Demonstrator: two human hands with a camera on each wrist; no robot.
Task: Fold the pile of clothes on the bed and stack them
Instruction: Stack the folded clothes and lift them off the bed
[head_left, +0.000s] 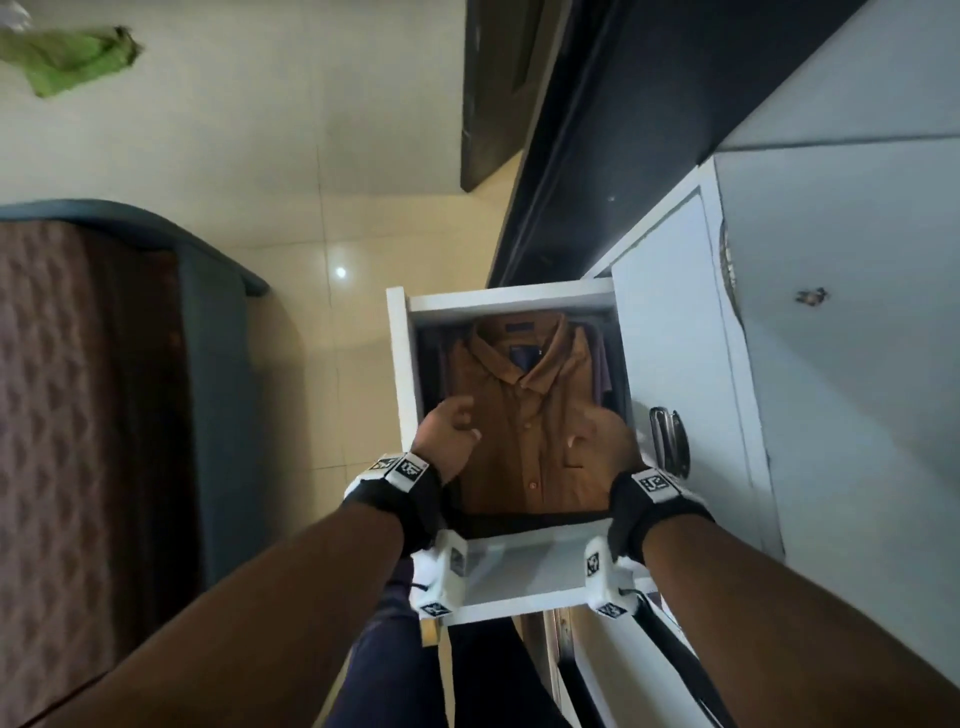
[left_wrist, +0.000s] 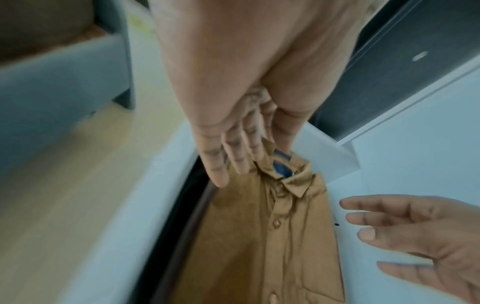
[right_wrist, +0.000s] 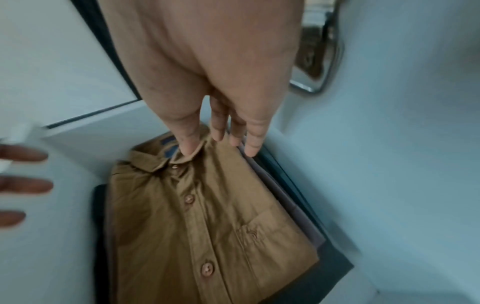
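A folded brown button-up shirt (head_left: 535, 415) lies collar-away on top of other folded clothes in an open white drawer (head_left: 498, 302). My left hand (head_left: 449, 428) is over the shirt's left shoulder with relaxed fingers and holds nothing. My right hand (head_left: 597, 441), blurred, is over the shirt's right side by the chest pocket. In the left wrist view the left hand (left_wrist: 233, 160) has straight fingers near the shirt (left_wrist: 259, 236) collar, and the right hand (left_wrist: 405, 232) is spread open. In the right wrist view the right hand (right_wrist: 223, 135) has straight fingers above the shirt (right_wrist: 202, 216). I cannot tell whether either hand touches the cloth.
A bed (head_left: 78, 389) with a brown patterned cover and a grey frame stands to the left. A green cloth (head_left: 67, 60) lies on the tiled floor far left. A white wardrobe door with a metal handle (head_left: 670, 436) borders the drawer's right. A dark door (head_left: 493, 88) stands beyond.
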